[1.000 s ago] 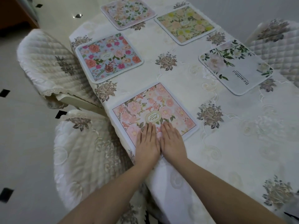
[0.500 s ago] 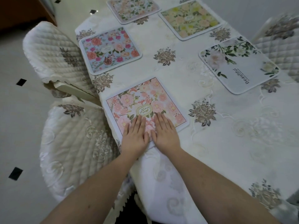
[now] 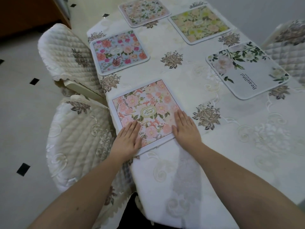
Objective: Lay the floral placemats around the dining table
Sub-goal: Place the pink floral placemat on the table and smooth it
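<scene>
While both hands lie flat on it, the pink placemat [image 3: 146, 111] sits at the near-left edge of the dining table [image 3: 189, 162], w/ its near corner at the table's edge. Left hand [image 3: 127, 140] rests palm-down on the mat's near-left corner, fingers straight and pressed together, pointing toward the oval label in the mat's middle. Right hand [image 3: 185, 128] rests palm-down on the near-right corner, fingers also straight and close together, partly over the mat's right edge and touching the tablecloth [image 3: 247, 146] beside it. Hands are apart, one at each side of the mat. Four more mats lie on the table: blue placemat [image 3: 119, 52] further along the left side, pale pink placemat [image 3: 144, 11] at the far end, yellow-green placemat [image 3: 199, 23] on the far right, and white placemat [image 3: 246, 70] w/ green leaves and printed lettering on the right side. All lie flat, well apart from each other. Cloth is cream w/ embroidered brown rose motifs between the mats. Two quilted cream chairs stand at the left: near chair [image 3: 77, 139] just beside the pink mat's side, far chair [image 3: 66, 57] beside the blue one. Another quilted chair [image 3: 287, 47] shows at the right, near the white mat.
</scene>
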A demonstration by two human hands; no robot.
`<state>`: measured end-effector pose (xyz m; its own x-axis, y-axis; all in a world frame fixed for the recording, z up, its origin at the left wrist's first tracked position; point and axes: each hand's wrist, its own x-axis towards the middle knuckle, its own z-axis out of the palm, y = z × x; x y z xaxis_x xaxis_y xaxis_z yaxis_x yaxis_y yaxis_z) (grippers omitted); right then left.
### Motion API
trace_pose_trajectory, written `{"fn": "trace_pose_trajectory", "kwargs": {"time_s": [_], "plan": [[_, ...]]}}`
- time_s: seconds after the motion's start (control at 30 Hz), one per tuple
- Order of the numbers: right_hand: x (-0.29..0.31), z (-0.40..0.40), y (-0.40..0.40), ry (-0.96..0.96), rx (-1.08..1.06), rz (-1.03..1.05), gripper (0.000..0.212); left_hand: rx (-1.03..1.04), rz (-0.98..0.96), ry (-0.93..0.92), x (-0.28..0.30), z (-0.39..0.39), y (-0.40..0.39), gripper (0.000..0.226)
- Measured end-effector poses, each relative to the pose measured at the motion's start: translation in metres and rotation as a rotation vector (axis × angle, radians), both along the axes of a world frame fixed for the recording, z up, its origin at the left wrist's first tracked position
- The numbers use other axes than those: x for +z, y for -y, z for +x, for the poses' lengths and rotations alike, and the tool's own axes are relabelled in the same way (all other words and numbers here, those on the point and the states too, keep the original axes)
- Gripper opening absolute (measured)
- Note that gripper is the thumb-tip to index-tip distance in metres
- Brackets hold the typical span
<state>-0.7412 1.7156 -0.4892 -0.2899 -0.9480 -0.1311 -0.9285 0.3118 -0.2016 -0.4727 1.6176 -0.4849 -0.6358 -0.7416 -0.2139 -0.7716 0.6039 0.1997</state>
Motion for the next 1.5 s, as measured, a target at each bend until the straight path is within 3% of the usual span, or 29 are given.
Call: {"fn": "trace_pose_trajectory", "kwargs": {"time_s": [0.33,0.47,0.57,0.77,0.93,1.23,1.5], "plan": [[0.016,-0.014,-0.001,-0.004,0.027,0.013,0.061,-0.039,-0.027,0.214,0.026,0.031,0.012,0.07],[0.026,-0.002,0.013,-0.049,-0.035,-0.022,0.056,-0.03,-0.183,0.13,0.047,0.007,0.021,0.051],[0.03,0.009,0.029,-0.025,-0.06,-0.055,0.054,0.053,-0.192,-0.091,0.052,-0.02,0.031,0.033],[0.027,0.046,0.077,0.041,0.068,-0.099,0.055,0.076,-0.129,-0.18,0.048,-0.062,0.073,0.051],[0.026,0.063,0.131,0.094,0.108,-0.111,0.055,0.167,-0.113,-0.222,0.033,-0.072,0.105,0.053],[0.009,0.062,0.21,0.039,0.222,-0.084,0.054,0.073,-0.053,-0.117,0.0,-0.071,0.144,0.057],[-0.009,0.061,0.217,-0.007,0.21,-0.119,0.061,0.071,-0.091,-0.117,-0.011,-0.07,0.147,0.065]]}}
